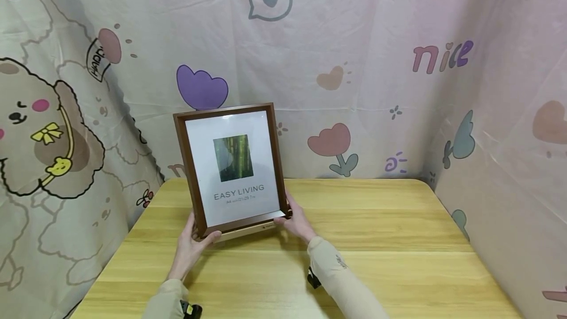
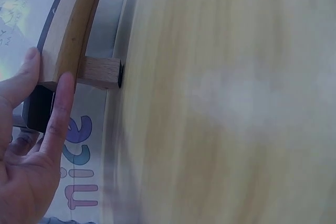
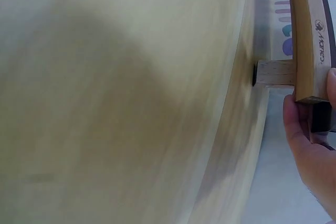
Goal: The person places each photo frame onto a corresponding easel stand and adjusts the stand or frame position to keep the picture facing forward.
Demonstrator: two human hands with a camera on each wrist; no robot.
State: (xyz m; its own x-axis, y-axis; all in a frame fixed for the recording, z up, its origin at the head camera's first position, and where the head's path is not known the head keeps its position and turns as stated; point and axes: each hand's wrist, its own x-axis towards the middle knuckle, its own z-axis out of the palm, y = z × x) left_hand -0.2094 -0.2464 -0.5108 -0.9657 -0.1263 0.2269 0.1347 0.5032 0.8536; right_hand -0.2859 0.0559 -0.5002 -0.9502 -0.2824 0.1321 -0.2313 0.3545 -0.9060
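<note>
A brown picture frame (image 1: 191, 176), with a small green bamboo picture and the words EASY LIVING, leans back, slightly turned. Along its lower edge runs a pale wooden ledge (image 1: 248, 231), apparently part of a small easel. Beneath the ledge a short wooden leg (image 2: 100, 72) with a black end shows; whether it touches the table cannot be told. My left hand (image 1: 188, 250) grips the lower left corner, thumb in front and fingers under and behind. At the lower right corner, my right hand (image 1: 301, 218) holds frame and ledge likewise. Most of the easel is hidden behind the frame.
The wooden table (image 1: 376, 260) spreads under and around the frame. A patterned cloth (image 1: 376, 23) hangs behind the table's far edge and along both sides. Dark wrist devices (image 1: 191, 309) sit at the beige sleeves.
</note>
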